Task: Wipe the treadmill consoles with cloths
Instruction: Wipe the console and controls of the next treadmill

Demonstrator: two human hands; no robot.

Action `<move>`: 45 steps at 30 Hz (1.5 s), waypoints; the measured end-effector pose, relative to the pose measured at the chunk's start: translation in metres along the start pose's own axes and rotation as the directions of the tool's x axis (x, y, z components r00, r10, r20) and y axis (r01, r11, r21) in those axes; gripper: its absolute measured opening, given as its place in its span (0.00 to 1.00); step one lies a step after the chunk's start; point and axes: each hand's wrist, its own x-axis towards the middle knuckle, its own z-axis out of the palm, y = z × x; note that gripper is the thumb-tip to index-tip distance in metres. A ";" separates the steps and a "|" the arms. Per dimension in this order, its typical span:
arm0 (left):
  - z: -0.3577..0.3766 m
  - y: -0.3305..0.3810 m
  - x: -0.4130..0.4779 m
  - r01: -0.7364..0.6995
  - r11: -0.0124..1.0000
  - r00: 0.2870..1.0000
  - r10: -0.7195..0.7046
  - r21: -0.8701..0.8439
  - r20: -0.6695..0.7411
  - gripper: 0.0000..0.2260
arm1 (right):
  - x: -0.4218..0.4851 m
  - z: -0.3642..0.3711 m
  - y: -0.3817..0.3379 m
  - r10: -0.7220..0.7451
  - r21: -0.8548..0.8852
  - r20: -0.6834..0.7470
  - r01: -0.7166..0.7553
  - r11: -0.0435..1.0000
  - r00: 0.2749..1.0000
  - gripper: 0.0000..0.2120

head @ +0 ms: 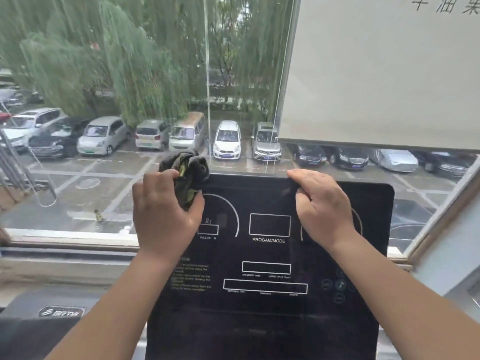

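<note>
Left grip (166, 216) around cloth (193, 165), right (324, 211) around console (259, 320)

Head view: looks forward-down, close over console (267, 255), window (130, 74) beyond.

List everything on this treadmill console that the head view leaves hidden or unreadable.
All in the head view:
- Upper-left corner of the console: hidden by the left hand and the bunched cloth it grips.
- Right dial: mostly covered by the right hand.
- Small print at lower left: blurred, unreadable.
- Round buttons: symbols too small.
- Console's bottom edge: cut off by the frame.
</note>
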 end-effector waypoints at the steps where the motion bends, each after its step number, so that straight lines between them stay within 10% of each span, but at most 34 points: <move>1: 0.003 0.002 -0.005 0.011 1.000 1.000 -0.011 -0.003 -0.017 0.23 | 0.000 0.003 0.000 0.022 0.025 -0.024 -0.022 0.999 0.999 0.24; 6: 0.014 0.017 -0.061 0.007 0.998 0.999 -0.006 -0.059 0.031 0.22 | -0.001 0.015 0.000 0.034 0.079 -0.092 -0.027 0.997 0.995 0.24; 12: 0.000 -0.006 -0.096 -0.427 0.897 0.844 0.440 -0.114 0.306 0.19 | -0.005 0.016 -0.003 0.011 0.064 -0.153 -0.001 0.998 0.988 0.20; 18: -0.009 -0.020 0.002 0.066 0.998 0.997 -0.065 -0.020 0.046 0.22 | -0.003 0.019 -0.007 0.026 0.047 -0.175 -0.018 0.999 0.984 0.20; 22: 0.014 -0.010 -0.046 0.052 0.998 0.998 -0.051 -0.029 0.048 0.24 | -0.004 0.020 -0.008 0.010 0.034 -0.197 -0.003 0.999 0.980 0.20; 30: -0.007 -0.047 -0.109 -0.383 0.914 0.856 0.406 -0.136 0.321 0.19 | -0.005 0.023 -0.009 -0.003 -0.043 -0.209 -0.006 0.999 0.978 0.19; 33: -0.015 -0.048 -0.044 -0.054 0.995 0.983 0.068 -0.086 0.171 0.19 | -0.006 0.022 -0.012 -0.027 -0.049 -0.221 0.016 0.999 0.975 0.18; 38: -0.001 0.001 0.007 0.244 0.967 0.970 -0.244 -0.076 0.014 0.21 | -0.005 0.022 -0.014 -0.035 -0.058 -0.240 0.021 0.998 0.970 0.17; 42: 0.021 0.056 -0.057 -0.060 0.996 0.986 0.069 -0.067 0.155 0.17 | -0.005 0.024 -0.013 -0.041 -0.081 -0.239 0.022 0.996 0.970 0.18; 45: 0.025 0.063 -0.082 -0.451 0.871 0.803 0.492 -0.196 0.336 0.15 | -0.003 0.023 -0.008 -0.056 -0.099 -0.197 0.037 0.994 0.979 0.19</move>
